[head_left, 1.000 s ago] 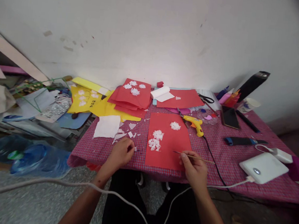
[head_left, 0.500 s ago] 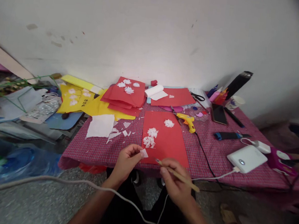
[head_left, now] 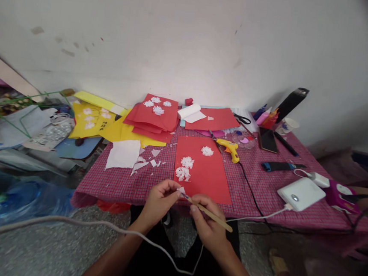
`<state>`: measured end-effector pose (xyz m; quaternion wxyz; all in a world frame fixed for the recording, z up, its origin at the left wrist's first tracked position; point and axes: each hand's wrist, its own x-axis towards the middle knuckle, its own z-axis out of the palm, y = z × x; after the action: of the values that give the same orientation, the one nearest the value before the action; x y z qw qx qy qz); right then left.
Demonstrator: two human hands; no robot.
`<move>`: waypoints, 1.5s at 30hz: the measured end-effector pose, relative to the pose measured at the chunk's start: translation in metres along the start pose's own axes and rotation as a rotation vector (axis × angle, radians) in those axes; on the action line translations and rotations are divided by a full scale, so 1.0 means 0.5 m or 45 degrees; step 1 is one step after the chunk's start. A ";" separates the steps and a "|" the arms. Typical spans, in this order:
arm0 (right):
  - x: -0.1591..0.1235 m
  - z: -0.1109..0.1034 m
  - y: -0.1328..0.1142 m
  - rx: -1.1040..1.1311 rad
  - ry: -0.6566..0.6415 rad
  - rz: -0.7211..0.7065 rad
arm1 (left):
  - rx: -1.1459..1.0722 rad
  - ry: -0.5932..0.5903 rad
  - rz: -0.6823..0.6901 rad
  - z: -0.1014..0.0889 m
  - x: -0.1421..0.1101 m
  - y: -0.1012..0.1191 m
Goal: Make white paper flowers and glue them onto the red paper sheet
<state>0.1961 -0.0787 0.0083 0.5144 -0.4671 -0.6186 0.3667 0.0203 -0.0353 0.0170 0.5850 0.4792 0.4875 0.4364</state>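
Note:
My left hand point(head_left: 159, 203) pinches a small white paper scrap point(head_left: 181, 191) just off the near edge of the table. My right hand point(head_left: 208, 222) grips a thin wooden stick point(head_left: 213, 215), and the stick's tip touches the scrap. Just beyond both hands lies a red paper sheet point(head_left: 206, 178) carrying three white paper flowers point(head_left: 184, 169). White paper offcuts point(head_left: 146, 162) and a larger white sheet point(head_left: 123, 154) lie to the left of it on the checked cloth.
A yellow glue gun point(head_left: 230, 149) with a black cord lies right of the red sheet. Stacks of red and yellow paper point(head_left: 147, 119) sit at the back. A white power bank point(head_left: 300, 193), phone point(head_left: 268, 140), scissors point(head_left: 242, 118) and dark bottle point(head_left: 290, 103) are on the right. A white cable point(head_left: 67, 221) crosses my lap.
My left hand picked the white scrap off the cloth and both hands drew back off the table toward me. The stick's tip came up against the scrap. The view swung slightly right.

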 end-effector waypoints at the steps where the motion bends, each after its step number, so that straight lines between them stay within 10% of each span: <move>1: 0.000 0.001 0.001 0.001 -0.004 0.010 | 0.005 -0.003 0.005 0.000 0.000 0.000; 20: 0.010 0.010 0.040 0.805 0.196 0.503 | 0.117 -0.084 0.083 0.006 -0.014 -0.005; 45: 0.004 0.013 0.038 0.749 0.178 0.500 | -0.131 -0.029 -0.044 0.027 -0.030 -0.020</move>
<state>0.1934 -0.0711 -0.0100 0.5877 -0.4331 -0.3485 0.5879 0.0317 -0.0535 0.0103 0.6218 0.4451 0.4659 0.4453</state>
